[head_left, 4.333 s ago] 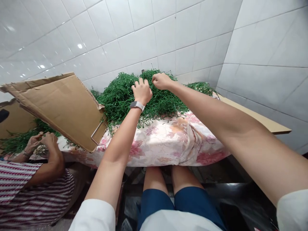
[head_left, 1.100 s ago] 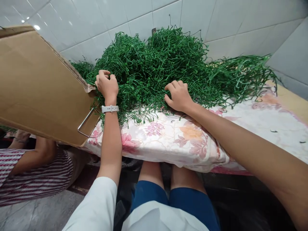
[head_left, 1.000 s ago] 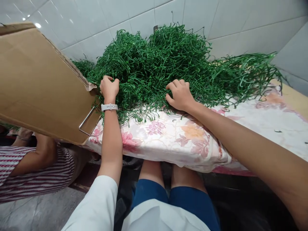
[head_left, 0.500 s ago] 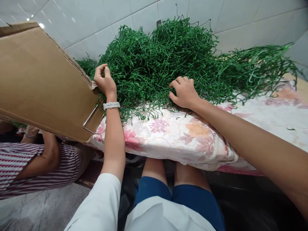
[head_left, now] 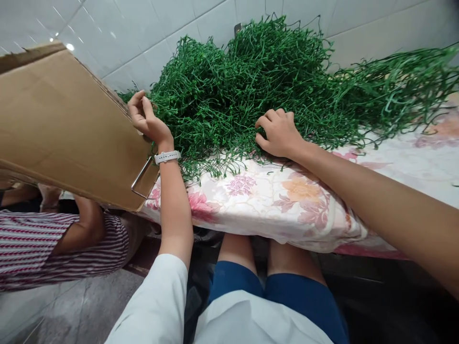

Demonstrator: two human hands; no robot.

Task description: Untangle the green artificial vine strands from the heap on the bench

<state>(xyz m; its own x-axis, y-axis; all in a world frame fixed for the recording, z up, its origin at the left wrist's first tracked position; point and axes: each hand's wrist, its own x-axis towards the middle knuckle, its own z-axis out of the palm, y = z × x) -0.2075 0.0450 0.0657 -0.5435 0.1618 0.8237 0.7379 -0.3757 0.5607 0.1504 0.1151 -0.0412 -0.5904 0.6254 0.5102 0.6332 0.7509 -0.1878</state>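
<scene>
A large heap of thin, curly green stems (head_left: 215, 95) with small bud-like tips lies along the wall. My left hand (head_left: 147, 117), with a pale watch on its wrist, is at the heap's left end beside the cardboard edge. Its fingers are loosely bent and apart from the thumb, and I see nothing in them. At the heap's front edge rests my right hand (head_left: 279, 131), back upward. Its fingers curl down into the stems, and their tips are partly hidden. A few loose stems lie on the floral cloth (head_left: 240, 200) between my hands.
A big cardboard panel (head_left: 71, 129) leans at the left, with a metal wire handle (head_left: 141, 177) near its lower corner. Beyond it a co-worker in a striped shirt (head_left: 82, 243) sits, arms partly hidden. White tiled wall (head_left: 143, 28) stands behind the heap.
My left hand has shifted left and its fingers have loosened slightly. My right hand has stayed in about the same place on the stems. The view has moved a little.
</scene>
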